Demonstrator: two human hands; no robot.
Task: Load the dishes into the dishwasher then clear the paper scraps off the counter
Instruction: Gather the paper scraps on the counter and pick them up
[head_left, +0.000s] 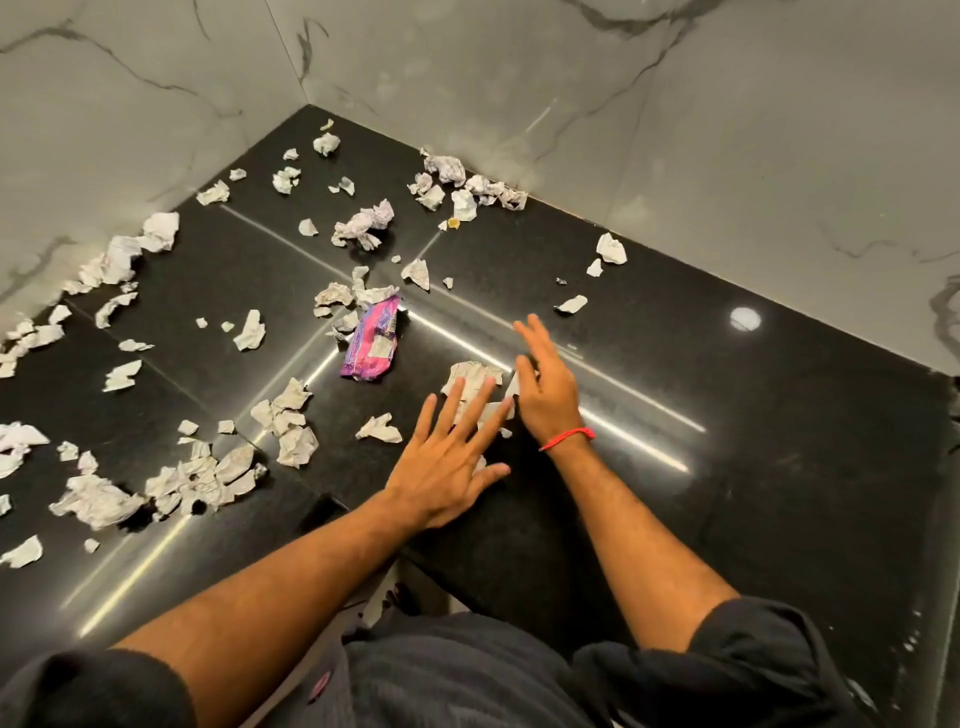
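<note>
Several crumpled white paper scraps lie scattered over the black counter (727, 415), most of them on its left and far parts. My left hand (447, 462) lies flat, fingers spread, on a small heap of scraps (470, 376) near the counter's front. My right hand (545, 387), with a red thread on its wrist, stands on edge just right of that heap, fingers open and touching the paper. A pink and purple wrapper (373, 340) lies left of the heap. A larger cluster of scraps (192, 480) sits at the left front. No dishes or dishwasher are in view.
Grey marble walls (675, 130) close the counter at the back and the left, meeting in a corner. More scraps (467, 187) line the back wall and the left wall (119, 254). The counter's front edge runs just under my forearms.
</note>
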